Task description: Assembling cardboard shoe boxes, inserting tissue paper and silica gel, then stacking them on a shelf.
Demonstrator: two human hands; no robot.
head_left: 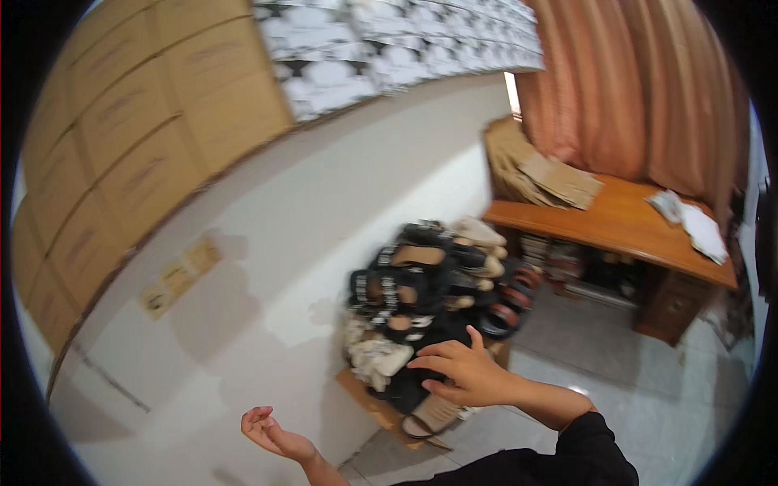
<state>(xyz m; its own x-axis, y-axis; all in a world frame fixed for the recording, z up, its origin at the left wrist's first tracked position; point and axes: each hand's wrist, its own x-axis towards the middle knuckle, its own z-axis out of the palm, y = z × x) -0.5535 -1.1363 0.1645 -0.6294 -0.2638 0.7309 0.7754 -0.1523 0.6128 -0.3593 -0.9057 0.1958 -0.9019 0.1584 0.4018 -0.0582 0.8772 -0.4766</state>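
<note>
A heap of shoes and sandals (413,279), many of them black, is piled against the white wall on a cardboard box (365,397). My right hand (466,371) hovers over the front of the heap, fingers spread, with nothing in it. Close below it lies a beige sandal (438,413), and to its left is a bunch of whitish footwear (378,360). Sandals with brown straps (512,301) rest at the heap's right side. Lower left, my left hand (275,433) is raised by the wall, palm up, its fingers loosely bent and holding nothing.
Brown cartons (138,121) and white patterned boxes (389,49) are stacked on a shelf at upper left. A wooden desk (559,223) stands far right, bearing flattened cardboard (559,180) and white papers (701,231). Behind it hangs an orange-brown curtain (624,89). Wall sockets (178,279) are at left.
</note>
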